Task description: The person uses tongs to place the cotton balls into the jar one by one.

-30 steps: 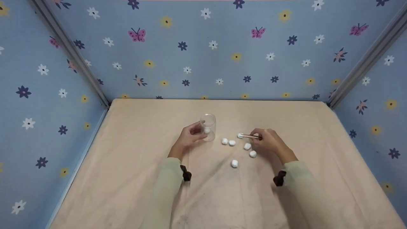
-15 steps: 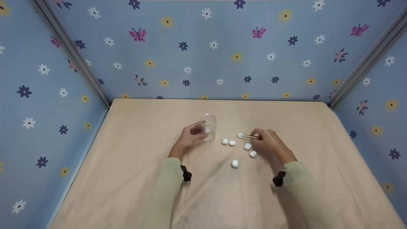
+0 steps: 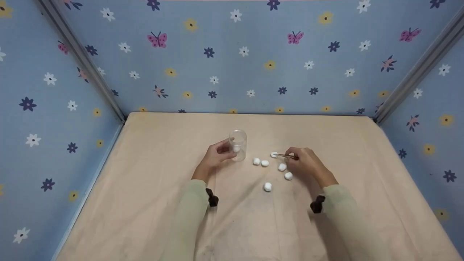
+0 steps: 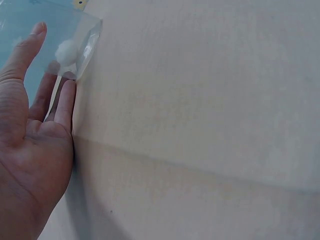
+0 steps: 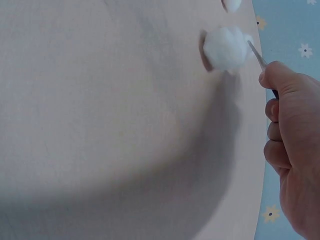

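My left hand [image 3: 214, 158] grips a clear plastic cup [image 3: 239, 155] that stands upright on the cloth. One white cotton ball [image 3: 236, 149] shows through its wall; the left wrist view also has this cotton ball [image 4: 66, 52] near the base. Between thumb and fingers, my right hand [image 3: 308, 161] pinches metal tweezers [image 3: 289, 156], pointing left. Their tips are at a cotton ball [image 3: 273, 154] on the table, with the prongs close together. In the right wrist view the tweezers [image 5: 257, 55] reach the far side of the cotton balls, partly hidden behind a nearer one [image 5: 226, 49].
Between the hands lie a pair of cotton balls [image 3: 261, 162]. Two more, an upper one [image 3: 282, 167] and a lower one [image 3: 288, 175], are beside the right hand, and a single one [image 3: 267, 187] is nearer the front. Flowered blue walls [image 3: 232, 72] enclose the cloth-covered table [image 3: 163, 145].
The tweezers' prongs, visibly parted a second ago, have come together at the cotton ball. My left hand and the cup have stayed in place.
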Demonstrator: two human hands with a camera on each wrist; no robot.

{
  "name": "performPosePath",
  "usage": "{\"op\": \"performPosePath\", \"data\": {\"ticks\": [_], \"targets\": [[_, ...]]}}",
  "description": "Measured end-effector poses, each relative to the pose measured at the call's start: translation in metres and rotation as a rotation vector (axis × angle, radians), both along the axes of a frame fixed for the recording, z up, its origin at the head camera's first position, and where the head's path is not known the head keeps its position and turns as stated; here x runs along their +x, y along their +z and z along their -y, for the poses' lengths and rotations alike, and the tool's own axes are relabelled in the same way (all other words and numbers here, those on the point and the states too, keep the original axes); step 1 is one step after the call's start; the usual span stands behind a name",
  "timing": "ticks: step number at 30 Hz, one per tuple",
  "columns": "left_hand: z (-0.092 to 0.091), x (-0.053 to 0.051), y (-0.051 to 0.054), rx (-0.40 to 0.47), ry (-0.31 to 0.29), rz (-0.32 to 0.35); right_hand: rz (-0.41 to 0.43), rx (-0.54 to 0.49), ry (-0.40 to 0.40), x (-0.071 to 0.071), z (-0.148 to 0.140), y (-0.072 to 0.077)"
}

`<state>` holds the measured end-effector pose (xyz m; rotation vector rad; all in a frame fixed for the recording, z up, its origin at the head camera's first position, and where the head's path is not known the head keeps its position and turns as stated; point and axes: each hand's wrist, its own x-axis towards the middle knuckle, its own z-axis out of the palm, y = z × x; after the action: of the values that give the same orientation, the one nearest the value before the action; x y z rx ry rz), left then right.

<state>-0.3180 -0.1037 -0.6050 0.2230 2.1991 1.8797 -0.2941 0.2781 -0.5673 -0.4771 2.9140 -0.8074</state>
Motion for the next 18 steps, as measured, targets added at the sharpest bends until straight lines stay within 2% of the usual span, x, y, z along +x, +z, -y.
{"op": "performPosePath", "data": {"ticks": [9,18], "targets": [[-0.0017,0.0023,0.0015,0.007,0.004,0.0,-0.011,-0.013,0.016,0.0004,-0.002,0.0027],[-0.0017,0.0043,0.0042,-0.024,0.004,-0.023,-0.028,-0.015,0.013,-0.0027,-0.006,0.0074]]}}
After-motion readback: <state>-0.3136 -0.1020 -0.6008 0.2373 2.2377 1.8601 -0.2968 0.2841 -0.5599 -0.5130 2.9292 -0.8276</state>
